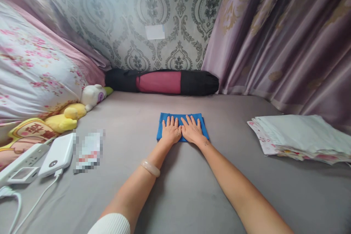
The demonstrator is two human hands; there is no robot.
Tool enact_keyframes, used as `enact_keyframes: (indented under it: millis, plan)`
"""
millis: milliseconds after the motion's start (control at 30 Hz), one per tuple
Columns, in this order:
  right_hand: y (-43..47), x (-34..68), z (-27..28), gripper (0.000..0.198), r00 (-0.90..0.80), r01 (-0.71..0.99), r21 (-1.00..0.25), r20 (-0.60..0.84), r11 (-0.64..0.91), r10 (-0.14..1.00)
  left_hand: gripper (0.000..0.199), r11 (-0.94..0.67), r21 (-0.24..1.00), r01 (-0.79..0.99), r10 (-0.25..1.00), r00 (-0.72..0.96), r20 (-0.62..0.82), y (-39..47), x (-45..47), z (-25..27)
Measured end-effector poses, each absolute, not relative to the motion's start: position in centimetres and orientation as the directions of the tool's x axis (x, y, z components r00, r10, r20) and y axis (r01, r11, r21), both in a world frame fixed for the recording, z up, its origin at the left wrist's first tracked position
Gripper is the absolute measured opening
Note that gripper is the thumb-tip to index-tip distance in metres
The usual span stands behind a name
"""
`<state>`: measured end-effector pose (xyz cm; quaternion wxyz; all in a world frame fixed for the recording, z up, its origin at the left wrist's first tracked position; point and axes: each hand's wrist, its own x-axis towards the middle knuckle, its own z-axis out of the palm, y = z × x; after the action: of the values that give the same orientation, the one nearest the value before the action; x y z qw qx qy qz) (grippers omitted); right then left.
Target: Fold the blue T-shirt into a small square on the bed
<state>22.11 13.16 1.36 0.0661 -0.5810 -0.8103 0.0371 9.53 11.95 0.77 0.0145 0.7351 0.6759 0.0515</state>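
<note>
A folded blue cloth (181, 117) lies flat in the middle of the grey bed sheet (236, 197). My left hand (171, 130) rests palm down on its left half, fingers stretched out and pointing away from me. On the right half my right hand (192, 130) lies flat too, with its fingers spread. The thumbs meet or nearly meet near the cloth's centre. Both palms hide much of the cloth, whose far edge and side edges show around them. A pale bangle (150, 168) circles my left forearm.
To the right lies a stack of folded fabric (301, 131). A white power bank (58, 153) with a cable, a power strip (24, 161) and a blurred packet (89, 151) sit at left. Plush toys (93, 97) lean by a floral pillow (35, 62). A black-and-red roll bag (159, 81) lines the wall.
</note>
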Motion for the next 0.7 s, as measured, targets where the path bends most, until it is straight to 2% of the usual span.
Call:
enact_keyframes:
  millis: [133, 367, 700]
  plan:
    - [13.6, 22.1, 1.8, 0.051, -0.319, 0.936, -0.149, 0.019, 0.318, 0.948, 0.056, -0.093, 0.071, 0.993, 0.995, 0.09, 0.037, 12.2, 9.6, 1.7]
    - [14.7, 21.8, 2.0, 0.05, -0.349, 0.927, -0.093, 0.148, 0.364, 0.925, 0.049, -0.162, 0.067, 0.984, 0.96, 0.142, 0.241, 13.8, 9.0, 1.9]
    - [15.0, 22.0, 0.9, 0.05, -0.373, 0.916, -0.114, 0.109, 0.384, 0.921, 0.051, -0.189, 0.101, 0.977, 0.971, 0.17, 0.17, 14.6, 8.7, 0.0]
